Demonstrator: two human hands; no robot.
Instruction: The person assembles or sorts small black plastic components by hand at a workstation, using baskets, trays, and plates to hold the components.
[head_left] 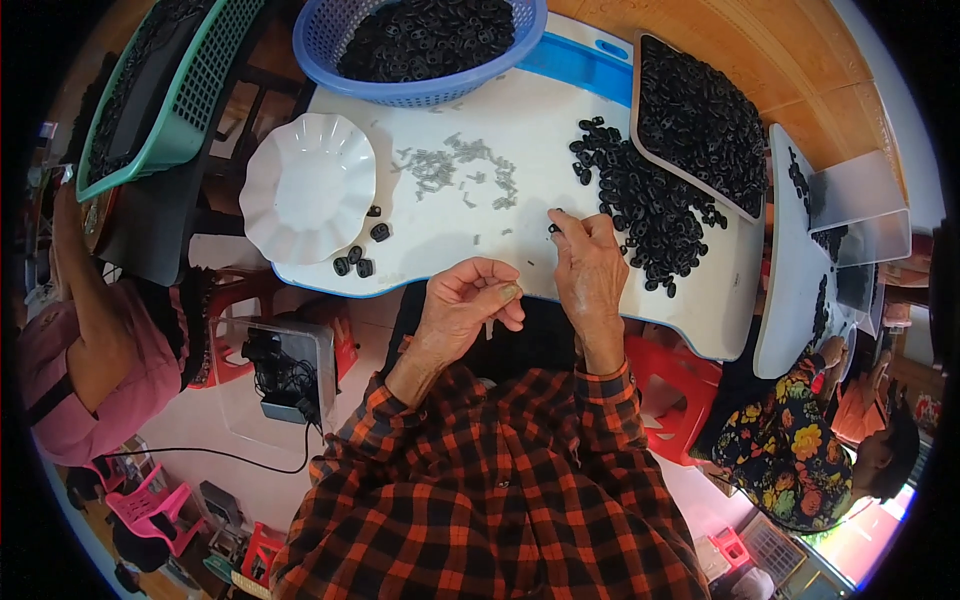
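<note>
My left hand is closed at the table's front edge, its thumb pressed toward the curled fingers. What it holds, if anything, is too small to make out. Just to its right, my right hand pinches a small black plastic piece over the white table. Beyond the hands lie many tiny see-through pieces, loosely scattered. A heap of black oval plastic parts spreads beside my right hand. On the left, several black parts rest near a white wavy-edged plate.
A blue basket of black parts stands at the far edge, and a full tray at the far right. The green crate is at the left. People sit on both sides; a see-through bin holds black cords below left.
</note>
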